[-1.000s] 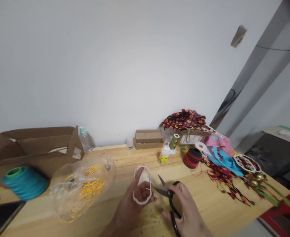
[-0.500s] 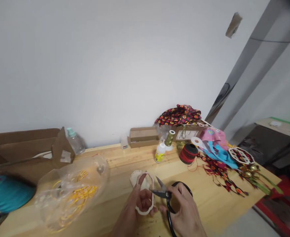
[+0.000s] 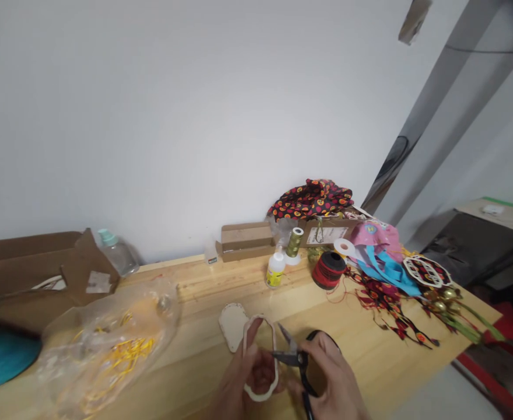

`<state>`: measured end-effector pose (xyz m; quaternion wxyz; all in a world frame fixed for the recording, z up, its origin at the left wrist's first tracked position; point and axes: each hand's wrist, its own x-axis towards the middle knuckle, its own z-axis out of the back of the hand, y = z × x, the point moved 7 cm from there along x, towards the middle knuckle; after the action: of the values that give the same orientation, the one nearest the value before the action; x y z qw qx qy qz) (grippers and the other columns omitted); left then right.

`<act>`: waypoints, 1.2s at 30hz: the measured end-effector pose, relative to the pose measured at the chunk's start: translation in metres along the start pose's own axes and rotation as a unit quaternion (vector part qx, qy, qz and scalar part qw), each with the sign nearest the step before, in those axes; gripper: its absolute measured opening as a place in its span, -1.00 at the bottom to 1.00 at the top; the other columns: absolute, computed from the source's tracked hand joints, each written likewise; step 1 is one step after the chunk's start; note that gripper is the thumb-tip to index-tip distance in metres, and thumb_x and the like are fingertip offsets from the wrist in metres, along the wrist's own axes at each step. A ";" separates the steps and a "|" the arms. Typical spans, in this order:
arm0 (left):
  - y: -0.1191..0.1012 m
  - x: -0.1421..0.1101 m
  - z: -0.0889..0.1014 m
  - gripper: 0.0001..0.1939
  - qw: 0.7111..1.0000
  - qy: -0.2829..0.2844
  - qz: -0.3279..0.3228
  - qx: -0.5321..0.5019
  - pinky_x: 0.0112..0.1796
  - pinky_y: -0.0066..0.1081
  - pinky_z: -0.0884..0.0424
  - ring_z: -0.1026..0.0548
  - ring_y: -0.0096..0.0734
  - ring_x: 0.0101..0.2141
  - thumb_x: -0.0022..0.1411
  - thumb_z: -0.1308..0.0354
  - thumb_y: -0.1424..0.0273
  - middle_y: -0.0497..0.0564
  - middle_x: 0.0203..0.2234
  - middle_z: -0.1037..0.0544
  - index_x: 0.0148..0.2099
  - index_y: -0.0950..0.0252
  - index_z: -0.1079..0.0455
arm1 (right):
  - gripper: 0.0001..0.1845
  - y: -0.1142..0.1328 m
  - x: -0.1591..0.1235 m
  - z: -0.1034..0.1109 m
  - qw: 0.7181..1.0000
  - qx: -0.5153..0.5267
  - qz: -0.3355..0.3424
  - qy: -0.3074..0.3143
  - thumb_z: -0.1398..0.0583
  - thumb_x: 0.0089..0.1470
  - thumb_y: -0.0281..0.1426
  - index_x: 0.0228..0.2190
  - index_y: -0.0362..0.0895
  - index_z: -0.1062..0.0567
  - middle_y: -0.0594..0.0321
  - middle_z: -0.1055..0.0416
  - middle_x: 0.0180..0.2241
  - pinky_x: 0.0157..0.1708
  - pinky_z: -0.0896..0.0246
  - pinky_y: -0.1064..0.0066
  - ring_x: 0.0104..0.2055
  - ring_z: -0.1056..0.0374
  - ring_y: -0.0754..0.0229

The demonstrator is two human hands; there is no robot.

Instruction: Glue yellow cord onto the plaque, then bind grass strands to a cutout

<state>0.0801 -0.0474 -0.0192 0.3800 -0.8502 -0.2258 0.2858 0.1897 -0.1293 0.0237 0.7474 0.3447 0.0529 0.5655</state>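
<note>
Placed at left on the counter [image 3: 195,291]: clear plastic bag [image 3: 108,350] of yellow cord [image 3: 120,350]; just beside the left hand [image 3: 252,367], a flat beige cut-out [image 3: 233,326], lying loose; held up in the left hand, fingers closed through and around a pale oval frame [image 3: 260,397]; gripped in the right hand [image 3: 330,379], fingers closed through the handles of black-handled scissors [image 3: 301,360], blades slightly parted, tips just beside the frame; farther right, a red thread spool [image 3: 329,270] upright on the counter; blade tips best kept clear of the left fingers.

The left hand [image 3: 250,370] and right hand [image 3: 330,373] sit close together, near, fingers curled, each in a closed grip.
</note>
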 end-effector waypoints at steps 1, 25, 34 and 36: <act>-0.001 0.000 0.000 -0.22 0.999 0.018 -0.033 0.013 -0.48 -0.42 -0.21 -0.36 -0.44 -0.60 -0.14 -0.19 0.07 -0.14 -0.66 -0.35 0.11 0.24 -0.09 | -0.74 0.002 -0.001 -0.004 1.000 -0.001 -0.001 0.007 -0.18 -0.22 -0.51 -0.35 -0.12 -0.40 0.24 -0.23 -0.47 -0.44 -0.21 0.44 -0.39 -0.25 0.19; 0.008 -0.006 0.020 -0.32 0.998 -0.024 -0.042 0.046 -0.52 -0.44 -0.20 -0.36 -0.49 -0.62 -0.15 -0.26 0.26 -0.15 -0.65 -0.37 0.00 0.33 -0.08 | -0.79 -0.003 0.006 -0.011 1.000 -0.011 -0.009 0.006 -0.13 -0.17 -0.50 -0.37 -0.10 -0.43 0.27 -0.23 -0.49 -0.46 -0.19 0.43 -0.42 -0.25 0.21; 0.021 -0.009 0.020 -0.56 0.998 -0.019 -0.046 0.042 -0.55 -0.44 -0.24 -0.36 -0.50 -0.68 -0.16 -0.26 0.25 -0.16 -0.69 -0.35 -0.23 0.30 -0.24 | -0.78 -0.005 0.004 -0.023 0.998 -0.031 -0.014 0.045 -0.10 -0.13 -0.52 -0.34 -0.12 -0.40 0.23 -0.23 -0.46 -0.41 -0.21 0.41 -0.39 -0.25 0.19; 0.017 -0.009 0.021 -0.57 0.997 -0.032 -0.060 0.041 -0.55 -0.45 -0.23 -0.36 -0.50 -0.67 -0.16 -0.26 0.26 -0.15 -0.68 -0.35 -0.23 0.32 -0.25 | -0.79 -0.004 0.005 -0.022 0.999 -0.024 -0.005 0.048 -0.11 -0.13 -0.51 -0.34 -0.13 -0.40 0.23 -0.24 -0.46 -0.42 -0.22 0.42 -0.39 -0.25 0.20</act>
<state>0.0625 -0.0528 -0.0409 0.4241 -0.8089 -0.2769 0.2987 0.1847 -0.1155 0.0058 0.7551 0.2988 0.0771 0.5785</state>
